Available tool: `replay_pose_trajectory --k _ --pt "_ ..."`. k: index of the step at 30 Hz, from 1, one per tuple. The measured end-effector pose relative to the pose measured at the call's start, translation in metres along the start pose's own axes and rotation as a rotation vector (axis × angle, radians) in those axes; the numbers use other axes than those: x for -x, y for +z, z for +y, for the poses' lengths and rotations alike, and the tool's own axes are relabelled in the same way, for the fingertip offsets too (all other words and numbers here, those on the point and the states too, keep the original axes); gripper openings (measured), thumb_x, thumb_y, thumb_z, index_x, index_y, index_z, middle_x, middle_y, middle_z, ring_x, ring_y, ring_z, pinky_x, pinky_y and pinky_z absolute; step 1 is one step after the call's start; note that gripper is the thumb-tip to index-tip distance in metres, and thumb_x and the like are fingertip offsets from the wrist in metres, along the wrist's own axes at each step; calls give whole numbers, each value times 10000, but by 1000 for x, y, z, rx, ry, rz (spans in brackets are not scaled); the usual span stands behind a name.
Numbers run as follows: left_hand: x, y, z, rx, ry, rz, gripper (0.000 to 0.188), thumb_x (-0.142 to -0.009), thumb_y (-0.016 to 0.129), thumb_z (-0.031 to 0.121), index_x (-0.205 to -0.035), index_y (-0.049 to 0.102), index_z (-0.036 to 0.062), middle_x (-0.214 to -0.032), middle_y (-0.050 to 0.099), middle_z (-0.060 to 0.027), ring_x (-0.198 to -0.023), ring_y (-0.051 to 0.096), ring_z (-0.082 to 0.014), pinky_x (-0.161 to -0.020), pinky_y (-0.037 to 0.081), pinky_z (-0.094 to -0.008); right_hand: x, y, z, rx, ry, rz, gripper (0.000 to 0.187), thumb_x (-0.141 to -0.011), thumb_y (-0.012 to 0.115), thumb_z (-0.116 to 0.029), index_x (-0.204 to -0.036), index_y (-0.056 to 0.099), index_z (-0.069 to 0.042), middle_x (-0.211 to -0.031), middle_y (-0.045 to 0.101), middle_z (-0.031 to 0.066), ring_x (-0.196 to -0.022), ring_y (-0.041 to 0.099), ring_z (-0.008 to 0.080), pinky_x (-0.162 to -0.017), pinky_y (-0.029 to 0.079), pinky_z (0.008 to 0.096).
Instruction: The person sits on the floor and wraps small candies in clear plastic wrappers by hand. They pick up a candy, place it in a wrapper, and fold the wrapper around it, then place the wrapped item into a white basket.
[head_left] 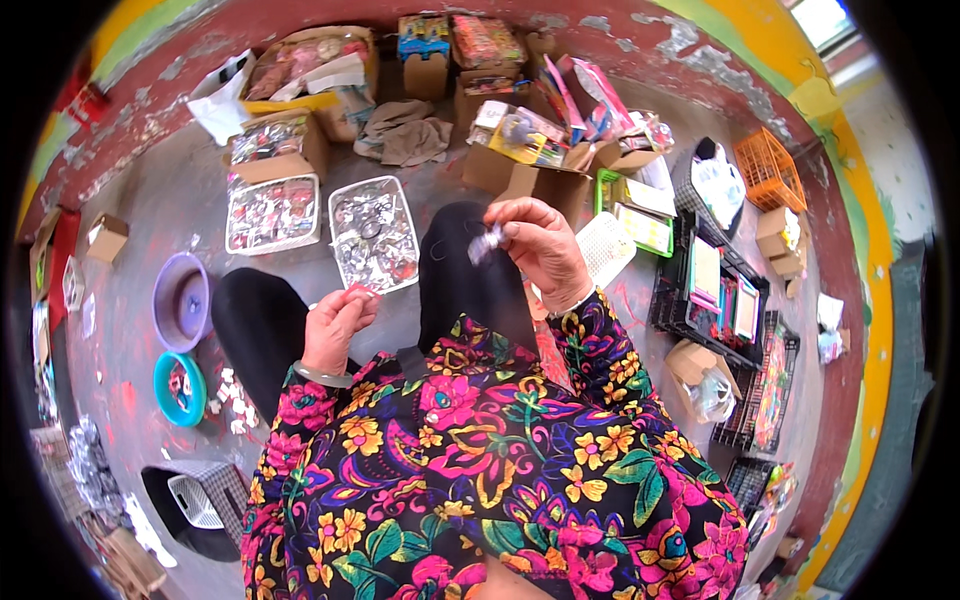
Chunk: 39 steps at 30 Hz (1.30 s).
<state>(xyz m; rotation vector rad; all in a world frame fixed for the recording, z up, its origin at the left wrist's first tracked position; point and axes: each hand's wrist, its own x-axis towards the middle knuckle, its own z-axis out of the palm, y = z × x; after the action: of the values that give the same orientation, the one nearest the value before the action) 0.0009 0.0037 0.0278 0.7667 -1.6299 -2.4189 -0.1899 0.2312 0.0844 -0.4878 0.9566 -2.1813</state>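
Note:
My right hand (545, 245) is raised over my right knee, thumb and fingers pinched together. From the pinch hangs a small shiny, pale lilac piece (487, 243), like clear plastic or beads; its exact kind is too small to tell. A thin dark strand seems to loop beside it against my black trousers. Lower and to the left, my left hand (338, 325) is closed, its fingertips pinching a small pinkish-red piece (362, 291). Just beyond that hand stands a white basket (408, 205) of small packaged trinkets, not touched by either hand.
A second white basket (232, 240) sits left of the first. A purple basin (165, 290) and a teal basin (198, 400) lie at my left. Open cardboard boxes (545, 188) fill the far side. Black crates (665, 320) and an orange crate (770, 165) stand at right.

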Motion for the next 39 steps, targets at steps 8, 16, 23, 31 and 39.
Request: replay_pose_trajectory --k 8,16,23,31,39 --pt "16 9 25 -39 95 -181 171 -887 480 47 -993 571 -52 -987 607 -134 -880 609 -175 -783 493 -276 -8 22 26 314 59 47 238 -769 617 22 -1004 576 28 -931 591 49 -828 558 110 -741 454 235" --pt "16 32 41 -311 195 -404 200 -885 488 46 -1007 598 -68 -1020 580 -118 -867 579 -140 -770 473 -253 -17 49 46 811 -137 -107 96 -757 619 24 -848 650 18 -869 575 49 -770 549 104 -682 446 210" --pt "18 27 34 55 -58 -350 230 -886 507 89 -1032 576 -74 -998 597 -116 -889 603 -187 -776 485 -271 -18 54 58 885 -264 -18 119 -761 597 51 -864 651 22 -839 579 36 -764 553 102 -650 455 209" --pt "19 15 38 407 -112 -405 219 -861 554 104 -998 581 -65 -997 601 -136 -895 613 -254 -785 506 -308 -12 44 44 470 305 -127 269 -783 587 -3 -1051 597 7 -1028 577 71 -884 560 118 -762 441 228" --pt "19 21 40 -72 -80 -608 227 -890 516 92 -1043 574 -64 -970 605 -86 -873 587 -133 -776 478 -259 -21 64 26 447 310 -440 566 -769 621 -184 -1270 416 -20 -1224 497 86 -1165 422 165 -978 314 310"
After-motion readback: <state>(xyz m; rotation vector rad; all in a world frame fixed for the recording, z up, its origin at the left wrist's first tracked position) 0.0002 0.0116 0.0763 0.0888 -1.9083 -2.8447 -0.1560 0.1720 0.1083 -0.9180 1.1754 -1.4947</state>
